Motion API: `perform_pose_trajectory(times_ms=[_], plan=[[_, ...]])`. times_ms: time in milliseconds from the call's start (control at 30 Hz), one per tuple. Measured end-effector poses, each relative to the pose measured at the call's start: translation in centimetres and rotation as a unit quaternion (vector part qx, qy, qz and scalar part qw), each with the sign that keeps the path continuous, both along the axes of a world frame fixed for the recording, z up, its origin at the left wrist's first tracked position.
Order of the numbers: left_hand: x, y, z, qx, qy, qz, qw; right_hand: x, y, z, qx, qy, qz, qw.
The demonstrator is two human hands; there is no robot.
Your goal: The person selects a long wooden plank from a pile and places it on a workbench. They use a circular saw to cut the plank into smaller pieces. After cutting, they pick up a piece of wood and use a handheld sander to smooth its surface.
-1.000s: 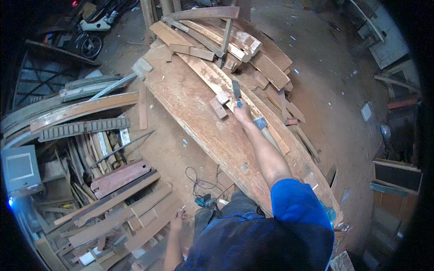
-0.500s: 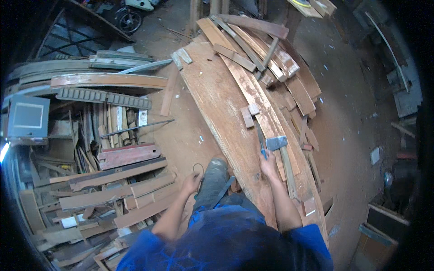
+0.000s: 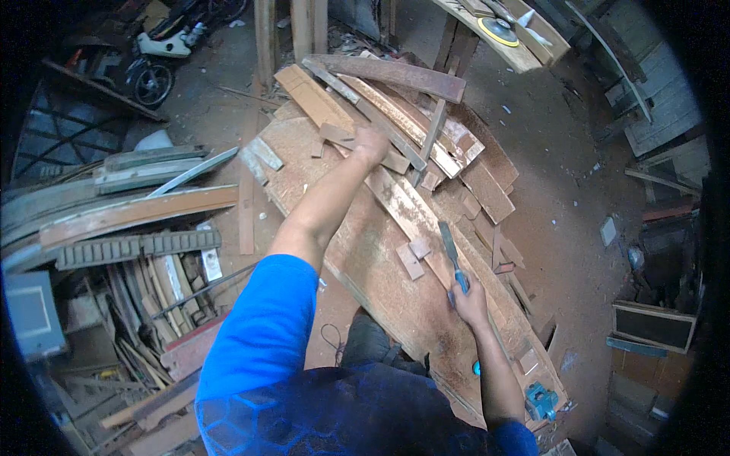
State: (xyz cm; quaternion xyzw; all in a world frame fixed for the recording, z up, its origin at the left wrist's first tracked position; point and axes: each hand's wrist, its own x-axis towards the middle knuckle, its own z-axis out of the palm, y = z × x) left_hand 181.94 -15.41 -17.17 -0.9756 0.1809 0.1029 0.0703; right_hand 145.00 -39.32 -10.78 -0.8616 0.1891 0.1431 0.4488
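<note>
My left hand [image 3: 370,144] reaches to the far part of the workbench and is closed over a short wooden piece [image 3: 396,162], which lies across the long boards; its fingertips are partly hidden. My right hand [image 3: 469,301] grips the blue handle of a chisel [image 3: 449,245], with the flat dark blade pointing away from me. Beneath and beside the chisel runs a long board [image 3: 403,199] with a rough, patchy face. Two small wooden blocks [image 3: 410,261] lie together left of the chisel, at that board's edge.
Stacked boards [image 3: 388,74] cover the bench's far end. A teal tool [image 3: 541,401] sits at the near right corner. Piled timber [image 3: 141,213] lies on the left. A side table [image 3: 525,57] holds a yellow-rimmed disc [image 3: 498,31]. A motorbike [image 3: 156,80] stands far left.
My left hand has moved from beside my leg to the short wooden piece. My right hand still holds the chisel. The hatchet beside it is no longer visible. The view has shifted.
</note>
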Motion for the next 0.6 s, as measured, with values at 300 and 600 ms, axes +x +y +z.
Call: perform_pose_trajectory(times_ms=[300,600], plan=[[-2.1,8.0,-1.6,-0.241,0.194,0.210,0.928,23.7,5.2,-6.7,-0.040,-0.125,-0.030,0.991],[-3.4,11.3,-0.8,-0.466,0.132,0.282,0.828,32.6,7.1,-7.6,-0.037,-0.038,-0.089,0.995]])
